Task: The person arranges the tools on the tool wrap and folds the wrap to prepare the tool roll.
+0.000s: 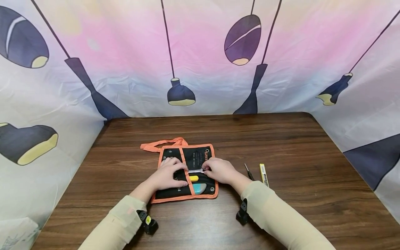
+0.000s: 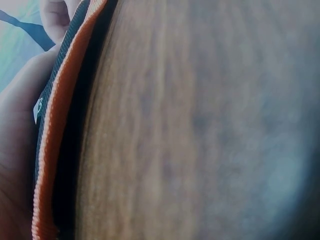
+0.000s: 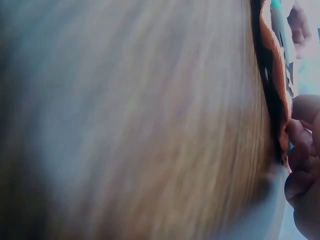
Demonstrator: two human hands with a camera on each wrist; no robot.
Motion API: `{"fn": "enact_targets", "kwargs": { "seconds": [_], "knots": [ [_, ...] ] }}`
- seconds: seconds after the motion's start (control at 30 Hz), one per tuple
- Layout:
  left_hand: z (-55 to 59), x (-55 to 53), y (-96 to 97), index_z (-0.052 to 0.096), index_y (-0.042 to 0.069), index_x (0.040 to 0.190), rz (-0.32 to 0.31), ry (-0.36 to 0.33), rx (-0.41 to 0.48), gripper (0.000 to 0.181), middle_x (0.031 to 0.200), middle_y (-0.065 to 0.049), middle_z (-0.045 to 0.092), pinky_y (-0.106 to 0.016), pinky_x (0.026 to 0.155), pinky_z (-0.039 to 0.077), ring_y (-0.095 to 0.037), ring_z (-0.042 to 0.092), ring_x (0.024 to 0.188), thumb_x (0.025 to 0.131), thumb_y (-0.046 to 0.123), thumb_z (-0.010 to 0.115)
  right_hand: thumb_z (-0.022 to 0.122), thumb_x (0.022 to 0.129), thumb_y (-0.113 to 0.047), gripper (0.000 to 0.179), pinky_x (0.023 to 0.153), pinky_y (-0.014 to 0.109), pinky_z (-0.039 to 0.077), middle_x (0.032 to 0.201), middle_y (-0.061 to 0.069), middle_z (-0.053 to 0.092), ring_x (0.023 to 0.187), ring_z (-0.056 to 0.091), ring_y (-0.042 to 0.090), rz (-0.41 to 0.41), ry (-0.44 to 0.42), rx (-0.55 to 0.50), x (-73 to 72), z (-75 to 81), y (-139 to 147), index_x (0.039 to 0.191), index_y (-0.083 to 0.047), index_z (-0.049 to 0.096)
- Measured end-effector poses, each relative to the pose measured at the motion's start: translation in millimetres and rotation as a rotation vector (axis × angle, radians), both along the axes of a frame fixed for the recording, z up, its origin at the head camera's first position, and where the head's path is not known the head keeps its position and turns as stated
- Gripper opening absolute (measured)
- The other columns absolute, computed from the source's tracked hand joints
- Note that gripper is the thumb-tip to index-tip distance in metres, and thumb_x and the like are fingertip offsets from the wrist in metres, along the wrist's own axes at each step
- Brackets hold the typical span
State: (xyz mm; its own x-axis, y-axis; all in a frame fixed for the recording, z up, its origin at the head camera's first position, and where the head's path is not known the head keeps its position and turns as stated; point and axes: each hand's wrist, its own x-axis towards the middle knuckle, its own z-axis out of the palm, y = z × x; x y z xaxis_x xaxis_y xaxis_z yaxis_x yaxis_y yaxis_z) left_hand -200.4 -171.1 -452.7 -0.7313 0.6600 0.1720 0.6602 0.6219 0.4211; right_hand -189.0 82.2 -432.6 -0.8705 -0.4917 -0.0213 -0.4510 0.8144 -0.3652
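Left hand lies palm down; right hand pinches.

Bright and even from my head, murky at my wrists.
A pale sheen lies on the table nearest me, with dark shadow under my left sleeve; both wrist views smear the wood out of focus, hazy and bluish, darkening at the outer side, while the pouch edge looks sharper in the left.
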Motion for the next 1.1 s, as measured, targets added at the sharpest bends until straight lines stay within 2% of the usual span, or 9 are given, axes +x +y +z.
{"fn": "enact_targets", "kwargs": {
  "seconds": [0.37, 0.57, 0.87, 1.1],
  "knots": [
    [3.2, 0.6, -0.2, 0.064, 0.03, 0.11, 0.002, -0.006, -0.008, 0.04, 0.106, 0.007, 0.049, -0.044, 0.085, 0.032, -0.016, 0.039, 0.096, 0.078, 0.053, 0.069, 0.063, 0.089, -0.024, 0.02, 0.071, 0.029, 0.045, 0.089, -0.007, 0.058, 0.078, 0.053, 0.007, 0.014, -0.019, -0.003, -6.1, -1.2, -14, 0.107, -0.016, 0.068],
    [3.0, 1.1, 0.9, 0.064, 0.03, 0.109, 0.013, 0.001, -0.017, 0.04, 0.105, 0.007, 0.049, -0.044, 0.085, 0.033, -0.017, 0.04, 0.097, 0.077, 0.052, 0.07, 0.062, 0.09, -0.025, 0.02, 0.072, 0.029, 0.046, 0.091, -0.006, 0.058, 0.079, 0.054, 0.007, 0.001, -0.018, 0.025, -3.9, 2.0, -18, 0.107, -0.017, 0.068],
    [-2.7, 0.8, 3.9, 0.067, 0.03, 0.106, 0.045, 0.092, -0.025, 0.04, 0.101, 0.008, 0.051, -0.039, 0.08, 0.036, -0.015, 0.041, 0.093, 0.075, 0.056, 0.069, 0.062, 0.09, -0.024, 0.02, 0.069, 0.027, 0.045, 0.091, -0.006, 0.057, 0.078, 0.052, 0.006, 0.002, -0.007, 0.036, -5.2, 2.6, -26, 0.107, -0.017, 0.068],
    [-3.6, 0.6, 4.6, 0.067, 0.029, 0.105, 0.047, 0.132, -0.023, 0.041, 0.1, 0.008, 0.052, -0.039, 0.079, 0.036, -0.015, 0.043, 0.092, 0.075, 0.058, 0.069, 0.063, 0.089, -0.024, 0.018, 0.068, 0.027, 0.044, 0.09, -0.007, 0.057, 0.079, 0.052, 0.006, -0.002, -0.033, 0.013, -8.0, 1.0, -29, 0.106, -0.017, 0.068]
  ]
}}
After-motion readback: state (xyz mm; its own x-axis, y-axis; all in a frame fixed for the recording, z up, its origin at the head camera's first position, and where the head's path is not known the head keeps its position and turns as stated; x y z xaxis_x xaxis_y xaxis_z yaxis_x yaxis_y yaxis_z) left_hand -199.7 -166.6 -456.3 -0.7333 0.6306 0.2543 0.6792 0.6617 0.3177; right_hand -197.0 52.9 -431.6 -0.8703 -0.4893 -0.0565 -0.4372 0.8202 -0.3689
